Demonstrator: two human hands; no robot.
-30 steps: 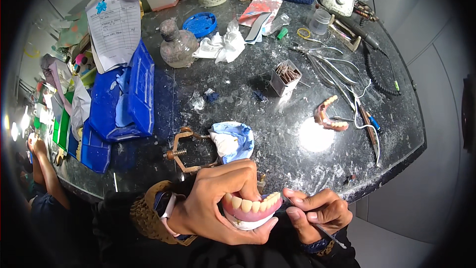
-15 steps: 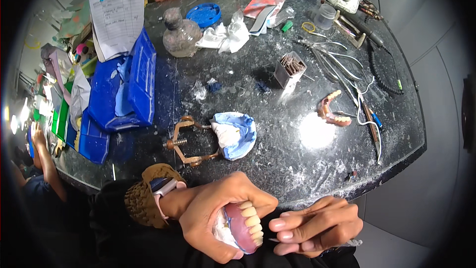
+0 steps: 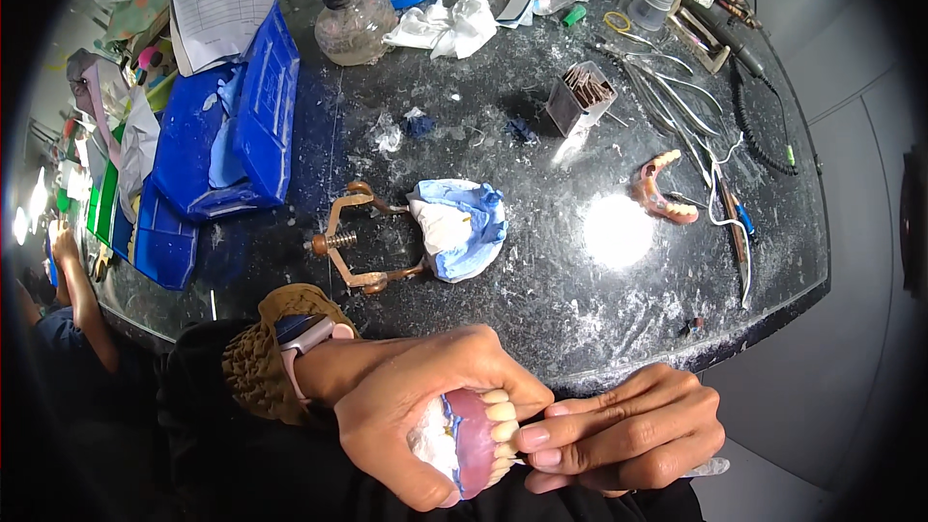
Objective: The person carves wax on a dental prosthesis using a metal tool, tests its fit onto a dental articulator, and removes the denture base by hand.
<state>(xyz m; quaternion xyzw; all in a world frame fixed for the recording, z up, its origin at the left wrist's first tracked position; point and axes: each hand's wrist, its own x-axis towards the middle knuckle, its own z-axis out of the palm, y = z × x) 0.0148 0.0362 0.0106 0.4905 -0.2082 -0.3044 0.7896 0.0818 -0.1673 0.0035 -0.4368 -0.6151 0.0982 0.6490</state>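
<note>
My left hand (image 3: pixel 425 406) is wrapped round a denture (image 3: pixel 475 440) of pink wax with a row of cream teeth, seated on a white and blue plaster model (image 3: pixel 432 440). My right hand (image 3: pixel 628 435) is closed in a pinch on a slim tool, mostly hidden by the fingers; a pale end (image 3: pixel 710 467) shows past the hand. Its fingertips are right at the front teeth, and the thin tip appears to meet them. On the bench beyond my hands lies a metal articulator (image 3: pixel 333 244) with a blue and white plaster cast (image 3: pixel 464 230).
Another denture (image 3: pixel 665 188) lies at the right, near pliers and hand tools (image 3: pixel 725 188). A clear box of burs or sticks (image 3: pixel 580 101) stands behind it. Blue bins (image 3: pixel 275 126) are at left, a glass burner bottle (image 3: pixel 353 24) farther back. Another person's arm (image 3: pixel 82 300) shows at far left.
My right hand has moved left and up against the denture's teeth. The denture has turned slightly in my left hand. The whole view has tilted down a little.
</note>
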